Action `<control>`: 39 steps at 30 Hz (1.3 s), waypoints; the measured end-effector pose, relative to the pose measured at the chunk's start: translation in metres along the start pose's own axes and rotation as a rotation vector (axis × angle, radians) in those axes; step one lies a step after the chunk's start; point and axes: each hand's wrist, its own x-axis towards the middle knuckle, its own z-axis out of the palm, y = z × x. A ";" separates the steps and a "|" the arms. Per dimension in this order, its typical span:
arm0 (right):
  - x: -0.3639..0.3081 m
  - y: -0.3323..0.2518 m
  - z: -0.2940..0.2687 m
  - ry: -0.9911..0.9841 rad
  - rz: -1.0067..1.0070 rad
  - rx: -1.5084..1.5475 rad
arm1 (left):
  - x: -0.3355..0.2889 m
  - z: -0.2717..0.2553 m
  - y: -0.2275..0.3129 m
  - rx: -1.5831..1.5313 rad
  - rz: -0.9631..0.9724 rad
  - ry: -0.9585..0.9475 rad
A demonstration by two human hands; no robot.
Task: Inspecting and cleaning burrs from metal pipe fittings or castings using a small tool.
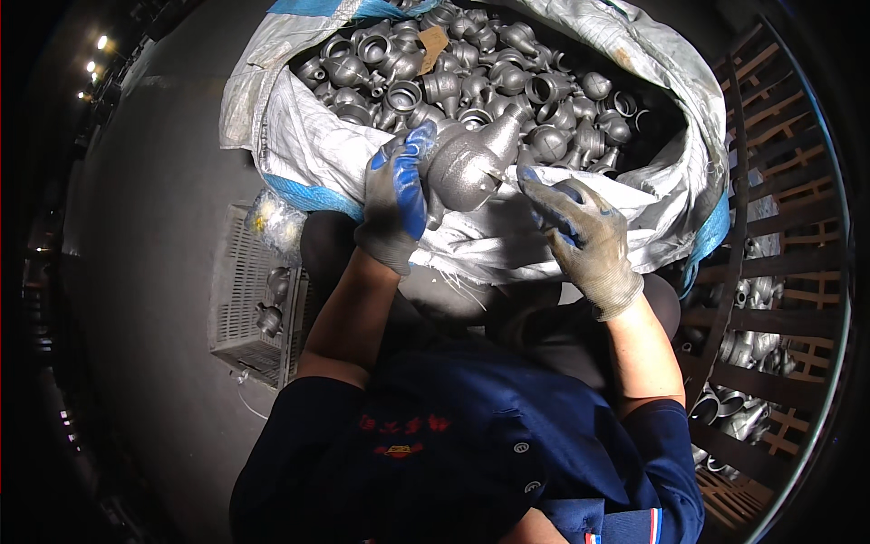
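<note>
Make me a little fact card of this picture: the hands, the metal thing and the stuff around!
Left hand: gloved, against the left side of the big grey metal part
Right hand: gloved, fingers bent, beside the part; touching or not is unclear
Metal part: round body, narrowing neck
Sack: white with blue bands, open, full of similar parts
Brown scrap: on those parts
Crate: slotted, at the left, metal pieces inside
Slatted rack: at the right

Castings [441,89] in sack [317,150]; crate [237,337] to left
</note>
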 end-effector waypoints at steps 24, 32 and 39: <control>0.002 0.007 -0.001 -0.055 0.098 0.147 | 0.002 -0.001 -0.021 0.159 0.370 0.074; 0.003 0.008 0.002 -0.030 0.087 0.185 | 0.004 -0.001 -0.019 0.345 0.440 0.068; 0.001 0.009 -0.003 -0.062 0.025 0.070 | 0.001 -0.001 -0.006 0.248 0.187 -0.009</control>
